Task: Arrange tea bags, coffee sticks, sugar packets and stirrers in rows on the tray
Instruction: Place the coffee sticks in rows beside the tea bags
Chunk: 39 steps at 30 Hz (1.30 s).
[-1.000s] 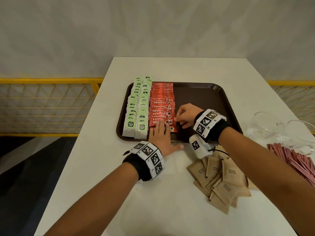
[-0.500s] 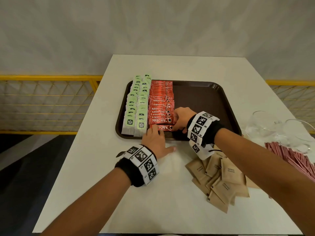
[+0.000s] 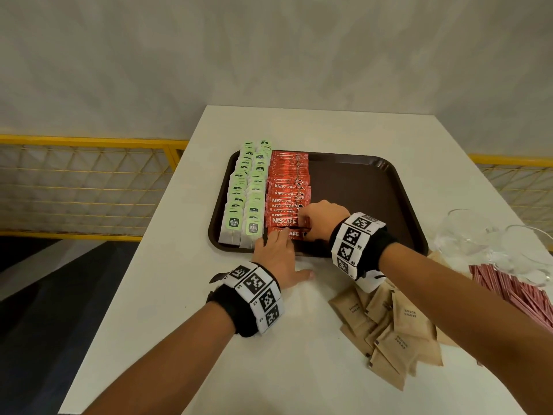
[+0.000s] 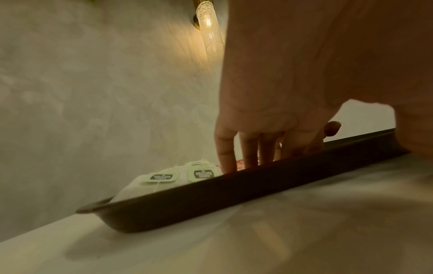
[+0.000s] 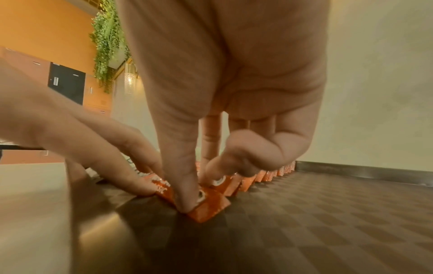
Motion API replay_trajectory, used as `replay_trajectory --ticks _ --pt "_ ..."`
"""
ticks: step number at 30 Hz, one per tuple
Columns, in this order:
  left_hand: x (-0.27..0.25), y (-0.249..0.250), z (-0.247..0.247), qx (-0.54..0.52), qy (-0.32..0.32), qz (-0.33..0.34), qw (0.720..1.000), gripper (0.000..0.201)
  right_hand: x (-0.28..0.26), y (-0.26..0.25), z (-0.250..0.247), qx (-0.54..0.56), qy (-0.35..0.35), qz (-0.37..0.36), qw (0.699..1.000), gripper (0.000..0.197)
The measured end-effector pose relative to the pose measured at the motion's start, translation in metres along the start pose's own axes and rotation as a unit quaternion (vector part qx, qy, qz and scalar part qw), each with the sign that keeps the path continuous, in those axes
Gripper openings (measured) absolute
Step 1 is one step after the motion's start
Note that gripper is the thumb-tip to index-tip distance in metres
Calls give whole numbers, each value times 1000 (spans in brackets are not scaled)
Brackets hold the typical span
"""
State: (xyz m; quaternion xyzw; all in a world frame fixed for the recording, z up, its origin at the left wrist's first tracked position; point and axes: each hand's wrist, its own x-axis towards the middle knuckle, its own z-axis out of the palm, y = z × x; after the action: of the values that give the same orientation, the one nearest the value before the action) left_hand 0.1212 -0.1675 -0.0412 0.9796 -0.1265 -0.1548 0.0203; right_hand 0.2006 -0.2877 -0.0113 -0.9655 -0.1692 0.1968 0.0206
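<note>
Both hands (image 3: pixel 278 256) slid nearer, fingers (image 5: pixel 140 181) hiding the front coffee stick (image 3: pixel 294 234).

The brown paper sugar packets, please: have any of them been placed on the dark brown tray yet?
No, the brown paper sugar packets all lie in a loose pile on the white table, outside the dark brown tray.

**Hidden and cut off around the tray**

The left hand (image 3: pixel 276 254) covers the nearest coffee stick's (image 3: pixel 291 234) left end on the tray (image 3: pixel 359 187). Right of the tray, the stirrers (image 3: pixel 514 295) and glasses (image 3: pixel 490 244) run past the frame edge.
</note>
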Motion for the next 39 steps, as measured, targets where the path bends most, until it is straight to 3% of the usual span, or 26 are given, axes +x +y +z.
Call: replay_trajectory --ticks 9,16,22,26,29,39 --pt "-2 2 3 -16 18 -11 1000 85 4 -2 -4 20 2 11 1000 21" --pt "3 5 0 -36 -21 -27 999 89 10 0 -5 34 25 0 999 15" --pt "6 6 -1 -35 -28 -33 998 89 18 4 -2 56 33 -10 998 21" --pt "7 5 0 -34 -28 -33 998 90 20 3 -2 76 65 -40 994 11" --pt "7 5 0 -35 -30 -30 998 90 25 1 -1 76 94 -69 990 18" --pt "8 4 1 -48 -20 -21 998 90 30 -4 -1 34 57 -99 993 23"
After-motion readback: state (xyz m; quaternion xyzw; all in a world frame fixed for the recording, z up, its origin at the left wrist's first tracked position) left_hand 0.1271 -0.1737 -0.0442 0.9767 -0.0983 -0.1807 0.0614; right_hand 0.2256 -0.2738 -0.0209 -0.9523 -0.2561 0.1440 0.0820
